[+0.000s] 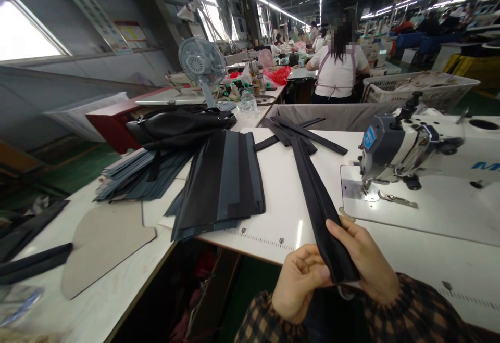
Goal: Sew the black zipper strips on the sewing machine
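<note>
A long black folded strip (pixel 318 202) runs from the table toward me, its near end lifted off the front edge. My left hand (pixel 300 280) pinches the lower left corner of that end, thumb on top. On its right side, my right hand (pixel 365 254) grips the strip with the thumb laid over the face. More black strips (pixel 308 132) lie crossed on the table past the far end. To the right stands a sewing machine (pixel 406 150), its needle area apart from the strip. Left of my hands is a stack of black and dark blue-grey panels (pixel 222 181).
A black bag (pixel 179 124) rests behind the panels, beside another pile of cut pieces (pixel 136 176). A beige panel (pixel 105 244) lies on the left table. Farther back are a fan (pixel 201 62), a white basket (pixel 422 88) and a seated person (pixel 338 67).
</note>
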Motion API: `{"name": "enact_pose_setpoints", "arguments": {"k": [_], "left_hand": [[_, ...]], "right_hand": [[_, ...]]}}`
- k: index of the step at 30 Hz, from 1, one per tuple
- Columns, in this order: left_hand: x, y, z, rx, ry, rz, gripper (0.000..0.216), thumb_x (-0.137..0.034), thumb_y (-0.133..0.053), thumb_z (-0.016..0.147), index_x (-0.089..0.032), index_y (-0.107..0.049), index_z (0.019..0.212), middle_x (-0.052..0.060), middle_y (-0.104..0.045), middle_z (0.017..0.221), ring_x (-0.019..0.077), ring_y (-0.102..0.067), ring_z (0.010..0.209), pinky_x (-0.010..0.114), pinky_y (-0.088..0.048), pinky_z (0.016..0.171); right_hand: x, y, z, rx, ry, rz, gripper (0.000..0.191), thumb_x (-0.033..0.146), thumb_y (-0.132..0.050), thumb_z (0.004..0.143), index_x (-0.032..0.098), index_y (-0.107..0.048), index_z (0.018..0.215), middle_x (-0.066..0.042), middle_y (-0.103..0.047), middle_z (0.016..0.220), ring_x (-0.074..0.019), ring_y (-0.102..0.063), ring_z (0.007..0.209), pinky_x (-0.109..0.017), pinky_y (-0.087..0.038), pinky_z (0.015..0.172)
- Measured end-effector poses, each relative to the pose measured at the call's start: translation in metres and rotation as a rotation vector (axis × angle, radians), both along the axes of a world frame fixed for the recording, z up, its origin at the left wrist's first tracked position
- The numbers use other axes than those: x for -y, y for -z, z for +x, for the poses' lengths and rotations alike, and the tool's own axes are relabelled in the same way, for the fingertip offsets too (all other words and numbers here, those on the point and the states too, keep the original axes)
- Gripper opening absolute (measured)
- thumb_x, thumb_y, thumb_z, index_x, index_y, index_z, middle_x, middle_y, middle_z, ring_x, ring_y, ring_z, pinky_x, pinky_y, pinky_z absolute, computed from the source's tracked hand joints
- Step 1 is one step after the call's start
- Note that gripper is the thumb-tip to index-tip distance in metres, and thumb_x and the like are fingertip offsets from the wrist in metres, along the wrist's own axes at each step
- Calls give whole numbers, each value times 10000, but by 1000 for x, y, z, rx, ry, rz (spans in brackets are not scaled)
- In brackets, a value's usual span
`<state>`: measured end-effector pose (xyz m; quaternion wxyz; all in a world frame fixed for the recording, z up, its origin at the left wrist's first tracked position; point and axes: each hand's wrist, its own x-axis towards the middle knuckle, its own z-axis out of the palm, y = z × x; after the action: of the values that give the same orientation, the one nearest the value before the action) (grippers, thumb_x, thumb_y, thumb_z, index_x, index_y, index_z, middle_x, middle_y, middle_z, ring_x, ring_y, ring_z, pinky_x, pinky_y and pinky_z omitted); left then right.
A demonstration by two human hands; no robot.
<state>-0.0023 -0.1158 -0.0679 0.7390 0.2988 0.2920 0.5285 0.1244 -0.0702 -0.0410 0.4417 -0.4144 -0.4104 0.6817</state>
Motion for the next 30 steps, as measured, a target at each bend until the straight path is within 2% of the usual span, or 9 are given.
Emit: {"name": "enact_pose_setpoints", "arguments": {"k": [3,6,9,12,16,21,26,30], "left_hand": [[-1,0,-3,-50,33,-51,262,-145,-696,647,-100,-579,877,65,-624,780,119,-591,671,226,-478,618],[-1,-3,-2,-137,2,-86,244,-149,-701,642,-94,-573,842,51,-613,741,104,-576,614,231,-473,604],[0,-7,-2,-203,-36,-75,234,-160,-691,658,-88,-569,844,43,-599,714,91,-557,591,217,-459,589],[1,-10,-5,-210,-50,-99,225,-186,-670,687,-90,-561,859,46,-596,722,92,-559,606,221,-463,602],[1,-12,-10,-190,-42,-132,217,-183,-671,687,-97,-552,847,30,-588,691,86,-563,592,216,-475,602],[1,-13,-13,-174,32,-187,184,-209,-638,722,-95,-573,852,43,-606,705,95,-587,632,221,-503,634],[1,-12,-15,-170,27,-178,208,-186,-677,681,-104,-582,847,41,-615,717,96,-589,627,213,-503,620],[0,-10,-14,-182,41,-148,239,-179,-685,672,-108,-570,869,46,-610,766,106,-590,645,236,-502,624]], "right_hand": [[1,7,0,42,5,7,366,468,-558,747,153,-560,934,10,-502,654,-93,-435,560,-202,-372,472],[2,11,-1,110,45,31,332,482,-543,752,159,-549,828,23,-478,621,-86,-424,537,-196,-358,452],[4,10,1,115,37,59,318,465,-539,762,165,-546,868,19,-505,655,-96,-453,572,-202,-388,484],[5,5,7,65,-94,77,332,396,-578,755,160,-542,986,-16,-575,782,-131,-521,706,-232,-446,607],[7,2,16,-32,-273,27,345,342,-615,737,136,-555,1007,-47,-601,848,-157,-547,800,-254,-462,695],[9,8,17,-120,-263,-68,284,322,-604,750,135,-581,963,-12,-566,734,-110,-517,645,-259,-465,663],[11,10,13,-232,-264,-154,245,301,-589,762,154,-578,957,-6,-543,727,-114,-515,638,-271,-475,651],[13,14,12,-216,-270,-141,211,285,-586,768,158,-584,936,39,-469,601,-55,-405,485,-247,-469,616]]}}
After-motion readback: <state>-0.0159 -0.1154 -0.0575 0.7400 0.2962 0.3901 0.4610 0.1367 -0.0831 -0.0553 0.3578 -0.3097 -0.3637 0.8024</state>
